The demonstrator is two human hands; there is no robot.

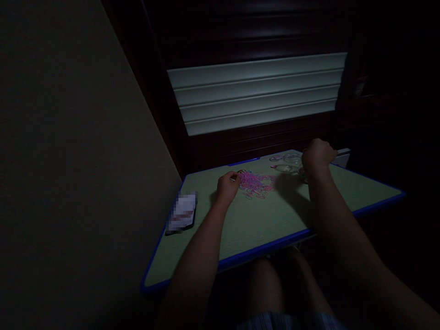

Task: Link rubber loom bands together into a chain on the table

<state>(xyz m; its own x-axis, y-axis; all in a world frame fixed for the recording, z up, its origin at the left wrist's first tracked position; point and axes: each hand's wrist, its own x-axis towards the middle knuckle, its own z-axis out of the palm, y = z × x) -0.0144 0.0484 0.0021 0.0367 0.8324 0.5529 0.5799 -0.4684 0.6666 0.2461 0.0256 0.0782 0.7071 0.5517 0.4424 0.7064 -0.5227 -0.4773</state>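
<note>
A heap of small pink and purple loops, like tiny elastic bands, lies on a pale green tabletop with a blue rim. My left hand rests at the heap's left edge, fingers curled in a pinch on something thin that I cannot make out. My right hand is raised as a closed fist over clear plastic pieces at the far side of the table. What the fist holds, if anything, is hidden.
A dark flat phone-like object lies near the table's left edge. A plain wall stands on the left. Dark wooden furniture with a lit slatted panel is behind the table. My knees show below the near rim.
</note>
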